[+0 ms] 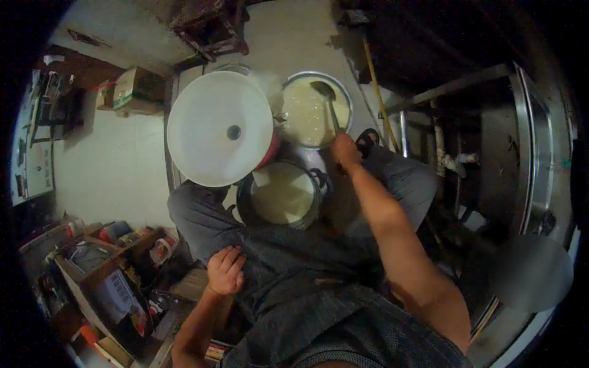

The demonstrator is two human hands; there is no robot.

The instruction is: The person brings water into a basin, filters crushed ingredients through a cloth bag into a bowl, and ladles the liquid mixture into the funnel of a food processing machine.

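My right hand (346, 153) is closed around the handle of a ladle (335, 116). The dark bowl of the ladle lies at the surface of a pale, creamy liquid in a round metal pot (350, 100), at the upper middle of the view. Bubbles or froth dot the liquid. My left hand (227, 270) rests on my left thigh with its fingers stretched out and nothing in it. Between my knees stands a dark pot (244, 205) with pale liquid inside. Beside both pots is a wide white round bowl (202, 135) with a dark spot at its centre and a red side.
Open boxes (80, 276) of mixed goods crowd the lower left. Farther up, cardboard boxes (136, 92) sit by the pale floor. A dark wooden stool (211, 30) stands at the top. On the right are a yellow pole (377, 86) and a metal frame (521, 141).
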